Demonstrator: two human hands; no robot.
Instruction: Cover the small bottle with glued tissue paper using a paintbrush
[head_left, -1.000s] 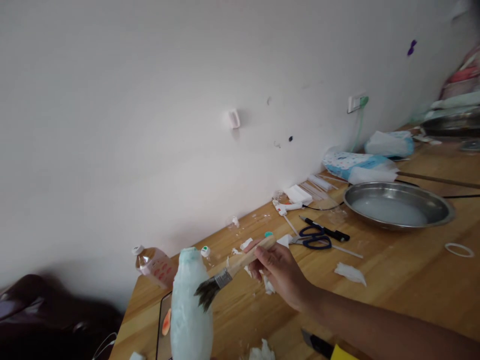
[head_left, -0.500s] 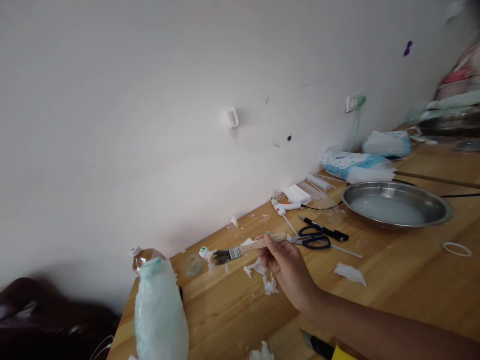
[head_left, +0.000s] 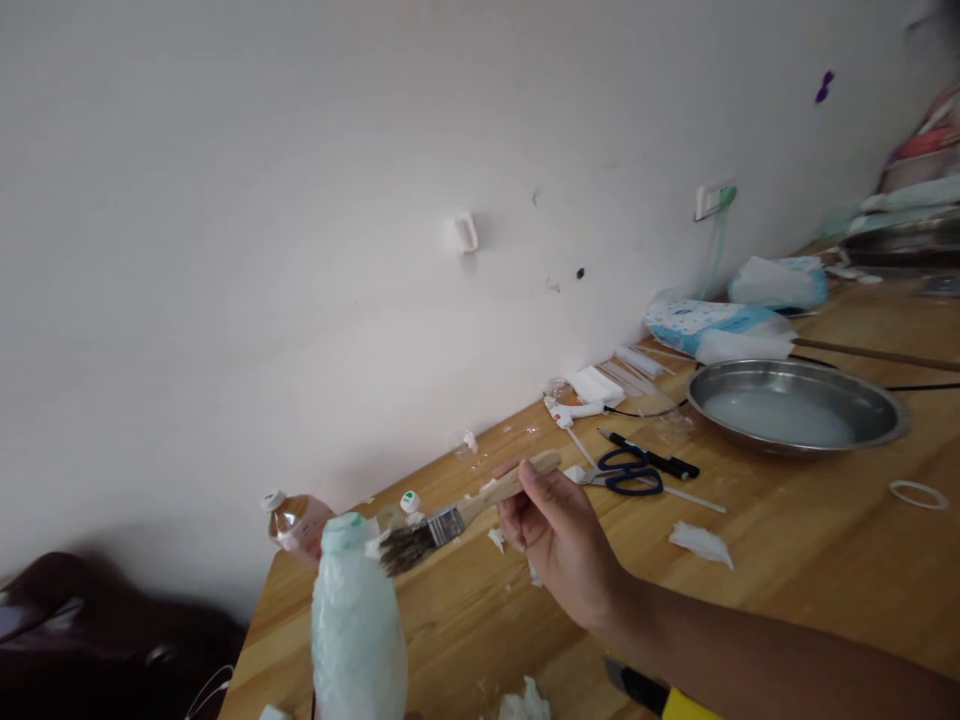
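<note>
My right hand (head_left: 562,540) is closed around the wooden handle of a flat paintbrush (head_left: 442,525). Its dark bristles point left, right beside the upper side of a bottle (head_left: 356,620) covered in a whitish, wrinkled layer, with a pale green neck. Whether the bristles touch the bottle I cannot tell. The bottle stands nearly upright at the lower left, its base cut off by the frame edge. My left hand does not show. Behind the bottle, a second bottle (head_left: 296,522) with a white cap and pinkish label leans to one side.
Scissors (head_left: 630,472), a black pen (head_left: 652,455) and a white glue gun (head_left: 574,410) lie beyond my hand. A steel basin (head_left: 795,410) with cloudy liquid is at right. Tissue scraps (head_left: 701,543), a white ring (head_left: 916,495), a yellow-handled cutter (head_left: 645,690) and tissue packs (head_left: 716,325) are on the table.
The covered bottle has moved right and come more upright. The brush has swung down and left, bringing its bristles beside the bottle. My right hand keeps its hold on the handle.
</note>
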